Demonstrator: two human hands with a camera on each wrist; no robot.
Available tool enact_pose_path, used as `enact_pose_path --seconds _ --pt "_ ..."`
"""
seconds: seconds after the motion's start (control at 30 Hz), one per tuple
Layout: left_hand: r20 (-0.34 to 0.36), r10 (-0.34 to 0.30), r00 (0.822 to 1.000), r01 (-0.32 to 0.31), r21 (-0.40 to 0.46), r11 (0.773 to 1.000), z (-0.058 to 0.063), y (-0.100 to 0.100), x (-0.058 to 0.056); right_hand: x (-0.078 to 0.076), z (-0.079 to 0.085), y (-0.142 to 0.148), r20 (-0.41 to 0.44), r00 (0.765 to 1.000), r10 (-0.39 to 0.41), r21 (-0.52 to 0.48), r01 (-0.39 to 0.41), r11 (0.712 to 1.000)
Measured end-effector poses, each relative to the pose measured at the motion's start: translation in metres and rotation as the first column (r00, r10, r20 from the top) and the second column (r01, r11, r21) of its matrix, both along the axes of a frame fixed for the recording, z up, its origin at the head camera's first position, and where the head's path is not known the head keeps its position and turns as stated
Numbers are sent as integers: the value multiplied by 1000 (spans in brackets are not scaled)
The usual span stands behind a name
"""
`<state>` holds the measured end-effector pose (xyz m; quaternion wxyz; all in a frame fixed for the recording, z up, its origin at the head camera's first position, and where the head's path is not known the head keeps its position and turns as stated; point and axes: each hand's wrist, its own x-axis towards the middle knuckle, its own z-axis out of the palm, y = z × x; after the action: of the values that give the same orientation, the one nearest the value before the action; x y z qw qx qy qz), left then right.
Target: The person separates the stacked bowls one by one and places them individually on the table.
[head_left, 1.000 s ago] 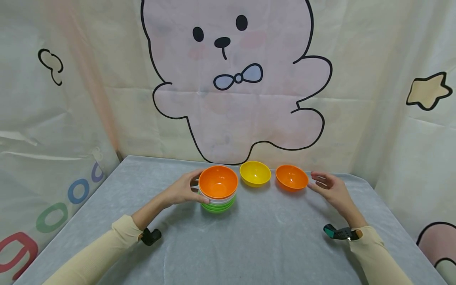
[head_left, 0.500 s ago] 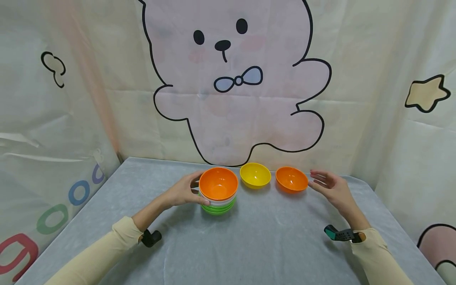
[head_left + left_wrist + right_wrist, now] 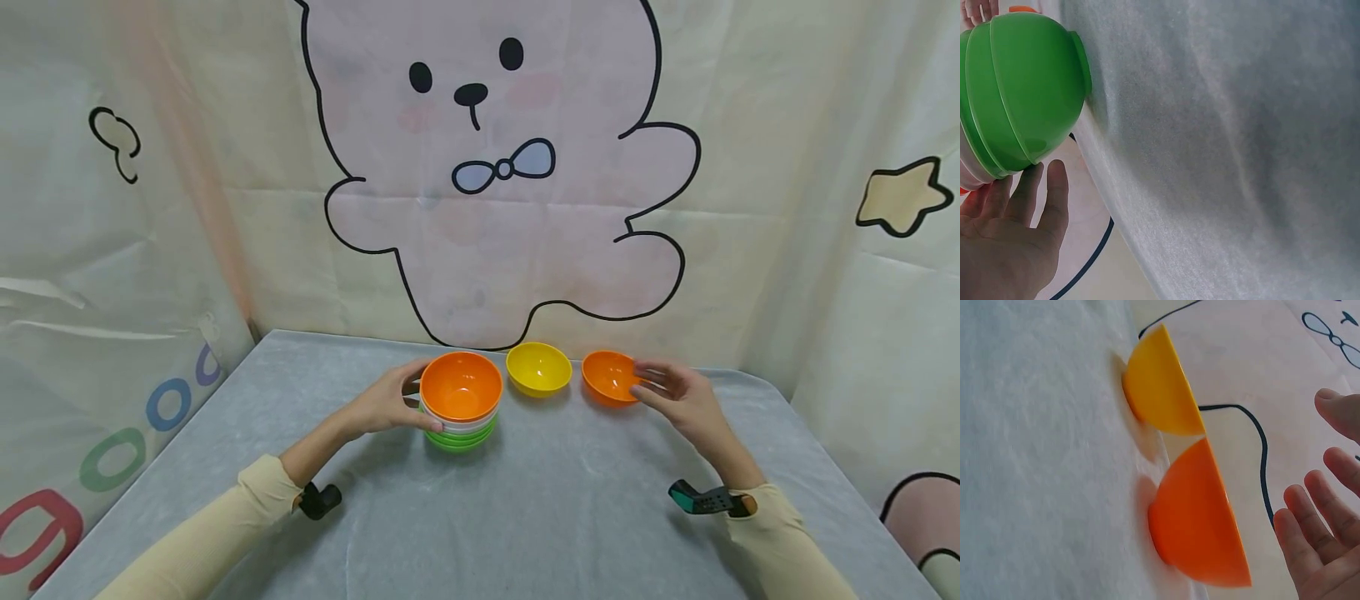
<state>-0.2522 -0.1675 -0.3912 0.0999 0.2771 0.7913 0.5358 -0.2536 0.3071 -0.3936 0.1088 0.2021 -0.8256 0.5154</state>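
Note:
My left hand [image 3: 390, 400] grips the left side of a stack of bowls, thumb at the front and fingers around the back. An orange bowl [image 3: 461, 386] tops the stack, with white below it and several green bowls [image 3: 1035, 87] at the bottom. Further right, a single orange bowl [image 3: 606, 377] stands upright on the cloth. My right hand [image 3: 682, 400] is at its right rim, overlapping it in the head view. The right wrist view shows a gap between those spread, loosely bent fingers [image 3: 1313, 512] and the orange bowl.
Between the stack and the single orange bowl stands a yellow bowl [image 3: 538, 369], near the table's back edge. A grey cloth [image 3: 525, 508] covers the table. Behind it hangs a curtain [image 3: 750, 275] with a cartoon bear.
My right hand has moved left, from beside the single orange bowl to over its right rim. The left hand and the stack stay in place.

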Motion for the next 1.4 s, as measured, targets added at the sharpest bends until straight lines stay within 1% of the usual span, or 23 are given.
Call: enact_pose_path --seconds 0.27,0.53,0.63,0.83,1.07,1.2,1.4 --pt "13 -4 1000 4 20 1000 1 0 0 -6 3 -20 38 998 52 -40 -51 998" --pt "12 -8 1000 8 25 1000 0 0 -1 -12 7 -43 34 988 152 -115 -147 982" --pt "16 -4 1000 4 21 1000 0 1 -1 -14 8 -51 26 984 179 -123 -174 977" --pt "20 0 1000 0 12 1000 0 2 0 -18 11 -66 16 979 203 -114 -200 973" --pt "16 4 1000 -4 11 1000 0 1 1 -21 13 -86 23 959 283 -168 -275 947" --pt "18 -3 1000 2 16 1000 0 2 0 -22 15 -97 18 953 301 -163 -294 942" --pt "19 1 1000 -1 19 1000 -1 1 0 -22 18 -113 46 942 334 -175 -321 931"
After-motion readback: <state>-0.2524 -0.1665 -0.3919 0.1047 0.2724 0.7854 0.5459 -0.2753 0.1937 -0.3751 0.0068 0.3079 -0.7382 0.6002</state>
